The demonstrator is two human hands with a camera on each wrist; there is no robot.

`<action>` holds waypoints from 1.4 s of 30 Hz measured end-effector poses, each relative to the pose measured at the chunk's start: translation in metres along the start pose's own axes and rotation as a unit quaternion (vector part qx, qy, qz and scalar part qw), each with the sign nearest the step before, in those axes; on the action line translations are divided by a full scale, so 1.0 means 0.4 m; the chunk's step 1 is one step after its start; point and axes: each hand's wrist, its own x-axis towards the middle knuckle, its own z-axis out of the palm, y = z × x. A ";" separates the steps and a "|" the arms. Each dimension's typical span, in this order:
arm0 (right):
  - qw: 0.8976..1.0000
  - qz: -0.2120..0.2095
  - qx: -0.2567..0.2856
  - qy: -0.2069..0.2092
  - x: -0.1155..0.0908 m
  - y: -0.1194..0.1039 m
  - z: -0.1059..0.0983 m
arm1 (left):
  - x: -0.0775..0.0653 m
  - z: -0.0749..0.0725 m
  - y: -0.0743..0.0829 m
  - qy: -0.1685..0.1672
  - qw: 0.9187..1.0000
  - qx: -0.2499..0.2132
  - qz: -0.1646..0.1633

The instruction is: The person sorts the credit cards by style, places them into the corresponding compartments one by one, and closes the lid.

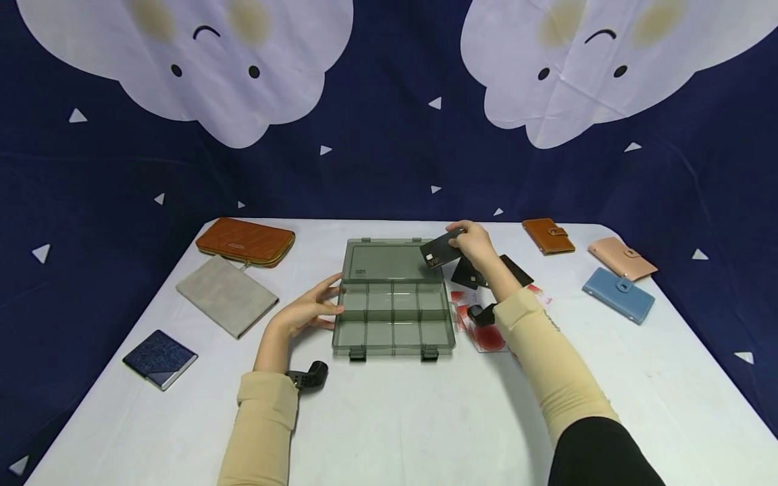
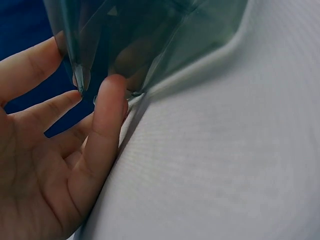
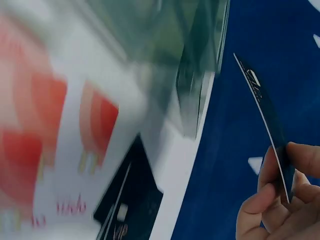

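Observation:
My right hand (image 1: 474,241) pinches a black VIP card (image 1: 440,250) between thumb and fingers, over the right edge of the box's raised lid. In the right wrist view the card (image 3: 265,120) is seen nearly edge-on. A translucent grey-green divided plastic box (image 1: 393,335) stands with its lid (image 1: 389,260) thrown back, its compartments showing. My left hand (image 1: 310,307) touches the box's left side with spread, fairly straight fingers. In the left wrist view, fingertips (image 2: 114,87) rest against the box wall (image 2: 200,50). More black cards (image 1: 467,273) lie under my right forearm, partly hidden.
Red-and-white cards (image 1: 489,339) lie right of the box. At left are a brown zip wallet (image 1: 243,241), a grey wallet (image 1: 226,295) and a dark blue cardholder (image 1: 159,359). At right lie brown (image 1: 547,236), pink (image 1: 620,258) and blue (image 1: 616,295) snap wallets.

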 end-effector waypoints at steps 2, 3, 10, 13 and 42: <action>1.000 0.003 0.022 -0.012 -0.007 -0.007 0.016 | 0.000 0.000 -0.001 0.000 1.000 -0.001 -0.001; 0.999 0.005 0.034 -0.019 -0.011 -0.011 0.023 | 0.001 0.000 -0.001 0.000 1.000 -0.001 -0.001; 0.994 0.015 0.059 -0.095 -0.051 -0.053 0.070 | 0.001 -0.001 -0.002 -0.001 1.000 -0.005 0.000; 0.990 0.008 0.049 -0.133 -0.065 -0.072 0.093 | 0.001 -0.001 -0.003 -0.001 1.000 -0.005 -0.001; 0.868 -0.081 -0.344 -0.349 -0.120 -0.124 0.248 | 0.001 -0.003 -0.006 -0.001 1.000 -0.009 -0.003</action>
